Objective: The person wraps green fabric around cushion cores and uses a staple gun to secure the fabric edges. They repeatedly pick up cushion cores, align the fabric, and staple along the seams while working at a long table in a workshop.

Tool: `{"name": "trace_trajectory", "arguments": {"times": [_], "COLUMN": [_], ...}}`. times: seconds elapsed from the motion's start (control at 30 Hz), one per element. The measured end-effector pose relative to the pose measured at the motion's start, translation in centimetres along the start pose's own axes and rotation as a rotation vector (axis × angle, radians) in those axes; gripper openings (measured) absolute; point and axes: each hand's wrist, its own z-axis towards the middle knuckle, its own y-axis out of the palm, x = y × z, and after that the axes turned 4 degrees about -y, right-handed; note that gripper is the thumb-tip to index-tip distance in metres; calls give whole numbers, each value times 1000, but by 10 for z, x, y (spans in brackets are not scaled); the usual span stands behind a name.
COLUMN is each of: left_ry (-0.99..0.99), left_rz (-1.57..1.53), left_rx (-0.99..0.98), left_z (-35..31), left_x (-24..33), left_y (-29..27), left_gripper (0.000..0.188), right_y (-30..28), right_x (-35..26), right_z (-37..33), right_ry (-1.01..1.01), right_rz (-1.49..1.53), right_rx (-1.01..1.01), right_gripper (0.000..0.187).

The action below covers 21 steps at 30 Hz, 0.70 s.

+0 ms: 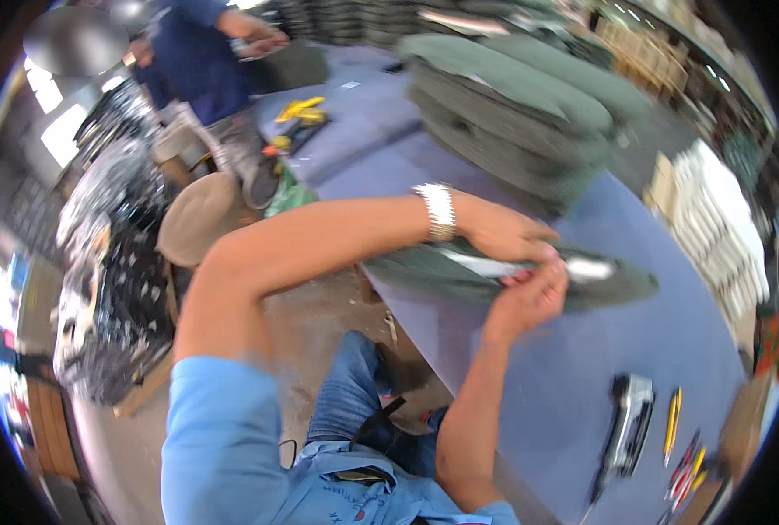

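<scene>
A dark green folded cloth piece (621, 284), blurred by motion, is held just over the blue-grey table (459, 328). White material (589, 268) shows along its opening. My left hand (501, 231), with a metal-band watch at its wrist, reaches across from the left, its fingers bent down onto the cloth's upper edge. Closed in a pinch, my right hand (527, 302) grips the near edge. The fingertips of both hands come together at the white material. What exactly lies between them is too blurred to make out.
Folded green cloth pieces (512, 109) are stacked beyond my hands. A black-and-silver stapler-like tool (627, 427), a yellow pencil-like tool (673, 426) and scissors (688, 472) lie near right. White stacked pieces (713, 232) stand farther right. A person (199, 66) works far left, behind a round stool (199, 219).
</scene>
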Motion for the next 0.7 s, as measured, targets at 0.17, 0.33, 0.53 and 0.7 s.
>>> {"name": "trace_trajectory", "arguments": {"times": [0.17, 0.33, 0.53, 0.7], "left_ry": [-164, -93, -66, -129], "left_rz": [-80, 77, 128, 80], "left_rx": [-6, 87, 105, -6], "left_z": [-26, -18, -21, -16], "left_x": [18, 17, 30, 33], "left_y": [-2, 12, 28, 33], "left_gripper": [66, 65, 73, 76], "right_y": [-17, -60, -193, -351], "right_x": [0, -29, -99, -100], "right_z": [0, 25, 42, 88], "right_ry": [70, 342, -111, -179], "right_rz": [214, 183, -640, -1418], "right_rx": [-281, -614, -320, -275], "right_gripper": [36, 37, 15, 59]}}
